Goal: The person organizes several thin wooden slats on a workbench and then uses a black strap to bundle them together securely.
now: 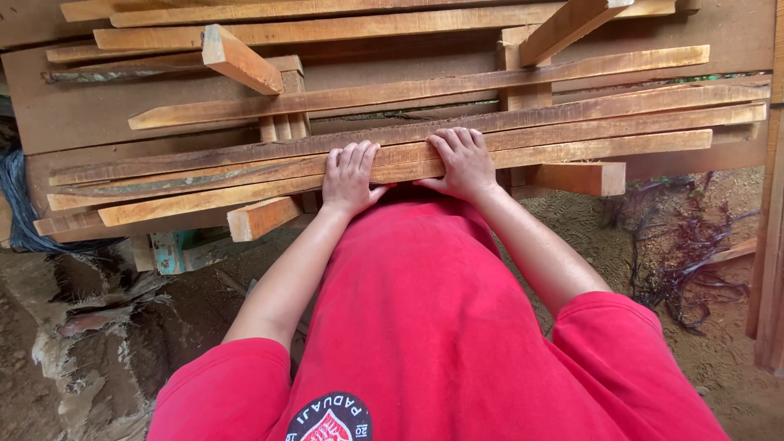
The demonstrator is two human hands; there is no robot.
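Note:
A stack of long rough wooden slats (pixel 572 139) lies crosswise in front of me at waist height. My left hand (pixel 349 175) rests on the nearest slats with its fingers curled over their top edge. My right hand (pixel 464 162) lies beside it, a little to the right, fingers likewise hooked over the same slats, thumb underneath. Both hands grip the front slats near their middle. My red shirt (pixel 425 327) fills the lower middle of the view.
More planks and short blocks (pixel 241 57) are piled behind and across the stack. A wide brown board (pixel 82 114) lies underneath. Sawdust-covered ground with dark tangled roots (pixel 686 245) is at right. Upright boards (pixel 768 245) stand at the right edge.

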